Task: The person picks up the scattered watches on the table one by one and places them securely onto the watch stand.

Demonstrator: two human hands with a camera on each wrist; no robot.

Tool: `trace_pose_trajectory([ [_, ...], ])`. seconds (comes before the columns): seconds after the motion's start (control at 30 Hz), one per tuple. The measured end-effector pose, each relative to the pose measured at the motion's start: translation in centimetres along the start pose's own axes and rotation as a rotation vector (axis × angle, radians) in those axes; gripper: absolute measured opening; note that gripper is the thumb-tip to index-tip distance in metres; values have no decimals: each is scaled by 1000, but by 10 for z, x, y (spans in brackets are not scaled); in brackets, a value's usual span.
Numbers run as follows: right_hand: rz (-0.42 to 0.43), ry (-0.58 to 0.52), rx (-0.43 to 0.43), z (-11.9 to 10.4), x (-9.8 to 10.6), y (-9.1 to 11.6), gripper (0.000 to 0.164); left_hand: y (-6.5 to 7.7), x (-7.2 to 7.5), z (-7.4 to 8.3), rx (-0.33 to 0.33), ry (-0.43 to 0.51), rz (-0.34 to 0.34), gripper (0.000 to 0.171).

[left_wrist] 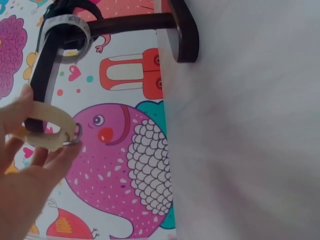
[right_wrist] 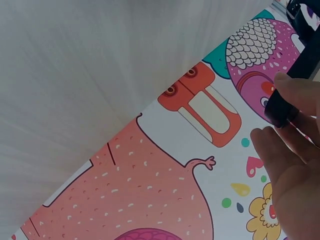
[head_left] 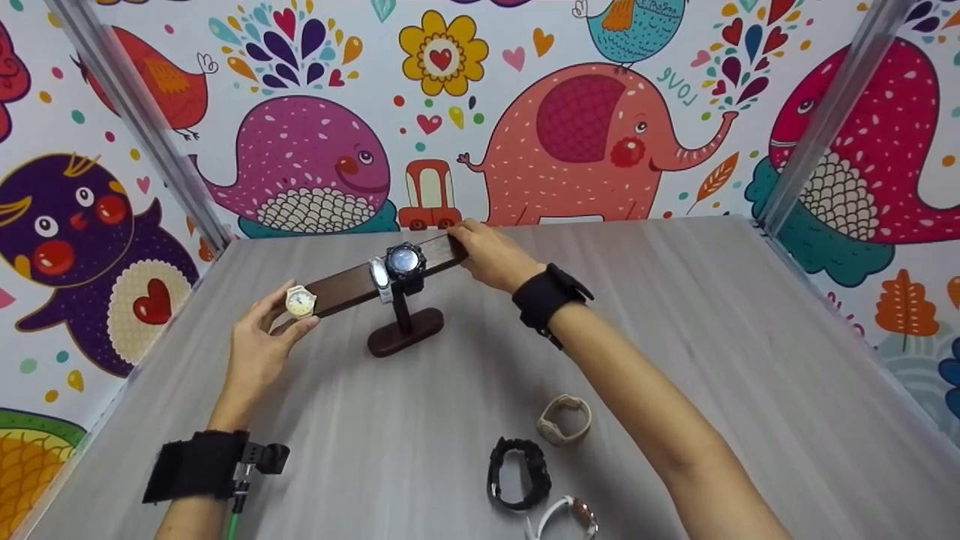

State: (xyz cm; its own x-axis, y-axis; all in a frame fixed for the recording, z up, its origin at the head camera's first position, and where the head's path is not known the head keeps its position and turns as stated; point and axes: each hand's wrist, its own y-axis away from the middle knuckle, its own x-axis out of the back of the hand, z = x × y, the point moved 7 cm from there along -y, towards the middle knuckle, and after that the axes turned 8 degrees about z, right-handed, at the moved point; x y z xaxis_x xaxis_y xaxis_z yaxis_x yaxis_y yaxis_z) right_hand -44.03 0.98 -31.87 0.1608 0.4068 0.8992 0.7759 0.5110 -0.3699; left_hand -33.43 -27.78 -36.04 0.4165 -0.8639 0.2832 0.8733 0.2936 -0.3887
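A dark wooden watch stand [head_left: 341, 289] stands on the table, its bar slanting up to the right. Around the bar's left end sits a cream watch [head_left: 301, 301], whose strap [left_wrist: 52, 117] loops about the bar. My left hand [head_left: 259, 349] pinches this watch between thumb and fingers. At the opposite end, my right hand [head_left: 499, 259] grips the bar tip [right_wrist: 280, 110] with thumb and fingers. Mid-bar hang a silver-white watch [head_left: 381, 279] and a black watch [head_left: 405, 261], side by side above the stand's base [head_left: 405, 332].
Nearer me on the grey table [head_left: 360, 465] lie a beige watch [head_left: 564, 420], a black watch with a braided-looking strap [head_left: 519, 474] and a white-strapped watch [head_left: 566, 517], cut off by the frame edge. Patterned walls [head_left: 442, 135] close off the back and sides.
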Motion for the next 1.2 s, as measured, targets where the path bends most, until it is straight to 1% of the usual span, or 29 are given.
trace_pose_trajectory([
  [0.1,-9,-19,-9,-1,-2,1,52,-1,-1,-3,3,7,-55,65],
  [0.17,-5,-31,-8,-2,-2,2,53,-2,-2,-4,4,18,-76,67],
  [0.33,5,-37,-2,-1,-2,1,56,-6,-8,-6,39,60,-124,71],
  [0.43,6,-30,1,0,-3,2,56,-7,-12,-5,44,49,-154,73],
  [0.63,7,-26,-1,-2,-6,1,57,-11,-16,-5,8,8,-168,73],
  [0.83,21,-36,2,-4,-4,1,55,-16,-18,-4,-20,12,-185,72],
  [1.0,13,-32,1,-3,-5,1,55,-20,-22,-6,-9,-5,-215,72],
  [1.2,-13,-14,-3,-3,-8,2,58,-20,-29,-5,16,-68,-247,73],
])
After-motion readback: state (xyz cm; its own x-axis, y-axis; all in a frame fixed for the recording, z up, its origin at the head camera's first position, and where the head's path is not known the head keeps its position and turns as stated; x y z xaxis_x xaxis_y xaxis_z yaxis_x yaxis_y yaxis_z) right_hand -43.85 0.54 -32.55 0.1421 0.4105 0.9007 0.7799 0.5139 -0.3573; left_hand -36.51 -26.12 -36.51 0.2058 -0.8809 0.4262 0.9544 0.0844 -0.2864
